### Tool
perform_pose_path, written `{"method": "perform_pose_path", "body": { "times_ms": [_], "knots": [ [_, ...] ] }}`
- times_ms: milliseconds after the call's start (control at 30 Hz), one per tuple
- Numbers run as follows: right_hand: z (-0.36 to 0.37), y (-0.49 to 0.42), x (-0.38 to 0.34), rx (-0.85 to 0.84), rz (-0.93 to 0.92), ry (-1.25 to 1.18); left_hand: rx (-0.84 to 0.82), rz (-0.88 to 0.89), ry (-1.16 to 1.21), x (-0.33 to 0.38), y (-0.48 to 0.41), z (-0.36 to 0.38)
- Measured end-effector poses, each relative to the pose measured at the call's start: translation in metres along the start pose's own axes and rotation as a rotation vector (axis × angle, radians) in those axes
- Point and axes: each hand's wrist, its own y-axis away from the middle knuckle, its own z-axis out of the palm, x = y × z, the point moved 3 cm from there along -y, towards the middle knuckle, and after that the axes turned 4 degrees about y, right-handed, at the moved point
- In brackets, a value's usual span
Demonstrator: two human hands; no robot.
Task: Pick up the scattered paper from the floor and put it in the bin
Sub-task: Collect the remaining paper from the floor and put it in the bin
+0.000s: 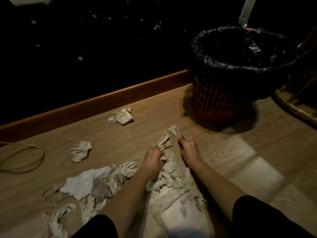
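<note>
While both of our hands are down among the crumpled paper (169, 170) on the floor (231, 152), we judge the stuff to be nearly weightless, soft and limp, more like tissue than stiff sheet, so it should bunch and compress rather than hold a shape. Our left hand (153, 158) has its fingers curled shut on a wad at the top of the heap; our right hand (187, 148) pinches a twisted strip (174, 131) that stands up from the knuckles. Taking hold at the thick creased middles looks wiser than at thin tails, which could tear or slip free. Most of the pile lies between and beneath our forearms, spreading leftward, with a flatter, whiter sheet (85, 182) among it. Two loose balls sit apart: one (80, 152) to the left, another (121, 116) near the wooden skirting (103, 102). The bin (221, 103), an orange lattice basket lined with a glossy black bag (214, 63), stands ahead to the right, well apart from the pile. In this dim light the bag seems empty, though we cannot be sure
</note>
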Motion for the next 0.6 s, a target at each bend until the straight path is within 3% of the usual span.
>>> {"method": "perform_pose_path", "body": {
  "times_ms": [133,267,367,467,533,600],
  "knots": [
    [-0.028,0.016,-0.003,-0.006,0.162,-0.138,0.166,-0.078,0.145,-0.005,0.022,-0.021],
    [-0.06,0.066,-0.025,0.056,0.261,-0.227,0.257,-0.007,0.064,-0.026,0.051,-0.042],
    [-0.051,0.113,-0.044,-0.131,0.378,-0.082,0.14,0.073,-0.021,-0.052,0.076,-0.033],
    [-0.032,0.15,-0.061,-0.298,0.382,0.056,-0.13,0.054,-0.041,-0.059,0.099,-0.012],
    [-0.023,0.167,-0.074,-0.268,0.324,0.075,-0.217,0.029,-0.094,-0.053,0.11,0.003],
    [-0.02,0.18,-0.087,-0.179,0.262,0.034,-0.18,0.024,-0.152,-0.044,0.119,0.016]
  ]
}}
